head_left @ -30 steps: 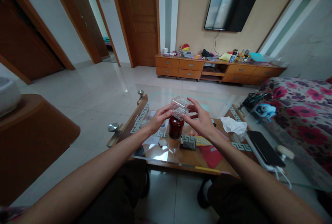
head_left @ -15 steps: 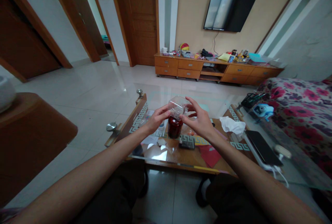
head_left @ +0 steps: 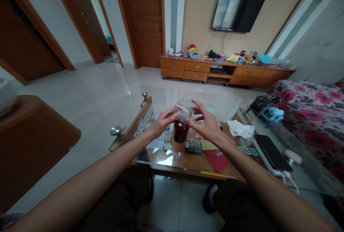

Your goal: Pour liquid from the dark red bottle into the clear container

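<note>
In the head view, a dark brown, shiny jar [head_left: 181,131] stands upright at the middle of the coffee table. Over its top is a clear plastic wrapper [head_left: 184,106], crinkled low down and partly hidden by fingers. My left hand [head_left: 163,122] pinches the wrapper's left side just above the jar. From the right, my right hand [head_left: 206,121] grips it between the thumb, low at the jar's top, and curved fingers higher up. Whether the fingertips also touch the jar I cannot tell.
The glass-topped table [head_left: 156,162] bears a black flat box [head_left: 193,148], a red paper [head_left: 217,160], a crumpled white tissue [head_left: 240,129] and a phone [head_left: 272,152] with white cables. A blue sharpener-like device [head_left: 272,114] stands at the right. Beyond is a TV cabinet [head_left: 196,66].
Almost nothing differs. Both hands keep their hold at the jar's top, with the fingers and plastic shifted very slightly.
</note>
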### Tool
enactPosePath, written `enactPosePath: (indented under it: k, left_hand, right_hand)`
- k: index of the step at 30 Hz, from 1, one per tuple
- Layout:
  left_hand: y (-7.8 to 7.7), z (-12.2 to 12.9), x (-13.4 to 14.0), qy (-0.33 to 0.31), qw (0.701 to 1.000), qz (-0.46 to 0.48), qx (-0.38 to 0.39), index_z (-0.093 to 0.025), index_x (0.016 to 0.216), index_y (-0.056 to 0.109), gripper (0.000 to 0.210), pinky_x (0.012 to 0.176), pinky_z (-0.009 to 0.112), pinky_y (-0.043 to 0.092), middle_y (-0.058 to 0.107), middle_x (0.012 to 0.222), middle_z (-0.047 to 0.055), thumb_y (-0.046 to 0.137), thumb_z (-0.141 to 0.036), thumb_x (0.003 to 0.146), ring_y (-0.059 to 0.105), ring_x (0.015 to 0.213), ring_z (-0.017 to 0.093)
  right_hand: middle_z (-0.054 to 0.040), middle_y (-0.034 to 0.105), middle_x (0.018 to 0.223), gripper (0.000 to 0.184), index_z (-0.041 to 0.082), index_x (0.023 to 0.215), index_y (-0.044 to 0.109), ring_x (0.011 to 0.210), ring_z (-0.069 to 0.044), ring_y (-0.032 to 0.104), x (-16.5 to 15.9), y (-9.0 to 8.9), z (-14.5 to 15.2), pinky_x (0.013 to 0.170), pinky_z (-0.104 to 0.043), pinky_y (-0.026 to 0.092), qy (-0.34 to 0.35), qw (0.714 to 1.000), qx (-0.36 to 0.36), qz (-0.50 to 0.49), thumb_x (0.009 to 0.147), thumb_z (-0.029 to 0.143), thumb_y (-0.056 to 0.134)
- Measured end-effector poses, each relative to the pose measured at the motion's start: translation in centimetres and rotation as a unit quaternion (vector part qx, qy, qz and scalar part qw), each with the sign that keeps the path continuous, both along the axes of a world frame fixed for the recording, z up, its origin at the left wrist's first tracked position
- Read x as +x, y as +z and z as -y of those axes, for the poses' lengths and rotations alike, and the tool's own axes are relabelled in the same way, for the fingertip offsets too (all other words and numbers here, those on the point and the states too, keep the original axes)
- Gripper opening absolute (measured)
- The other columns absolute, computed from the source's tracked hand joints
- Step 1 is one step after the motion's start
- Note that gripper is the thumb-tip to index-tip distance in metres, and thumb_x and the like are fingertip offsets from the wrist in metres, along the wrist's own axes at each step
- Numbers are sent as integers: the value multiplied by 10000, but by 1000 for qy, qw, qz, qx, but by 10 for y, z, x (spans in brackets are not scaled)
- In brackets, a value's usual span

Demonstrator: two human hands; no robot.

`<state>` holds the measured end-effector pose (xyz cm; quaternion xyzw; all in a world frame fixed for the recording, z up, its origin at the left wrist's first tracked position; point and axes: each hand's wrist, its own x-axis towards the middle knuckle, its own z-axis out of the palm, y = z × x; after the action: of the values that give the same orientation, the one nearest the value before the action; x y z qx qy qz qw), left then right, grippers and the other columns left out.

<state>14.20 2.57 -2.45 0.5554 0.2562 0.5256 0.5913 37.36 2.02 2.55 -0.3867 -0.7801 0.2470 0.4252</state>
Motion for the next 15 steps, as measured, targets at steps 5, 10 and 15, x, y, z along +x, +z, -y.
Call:
enactPosePath:
  k: [5,10,15]
  left_hand:
    - [0,0,-2,3,1000,-6,6,-248,1502,604,637,1178,527,412,653,1467,128,755,-415,906,559,1397,377]
    - [-4,-1,-4,1,1000,-6,15,-237,1527,571,657,1162,512,433,659,1454,142,749,-383,911,591,1361,360]
    - [-8,-3,-7,1,1000,-25,18,-222,1590,476,720,1072,468,496,730,1330,143,726,-395,937,672,1232,321]
  right_hand:
    - [-85,695,1310,833,369,1588,434,1122,-299,685,1,1,0,862,-463,636,7,1000,0,6,834,438,778]
    - [-88,688,1321,826,364,1589,433,1124,-296,684,2,0,-1,861,-452,633,15,1000,2,6,839,419,775]
    - [-95,687,1319,833,357,1590,430,1111,-293,690,3,0,-5,852,-451,634,28,1000,4,8,840,453,779]
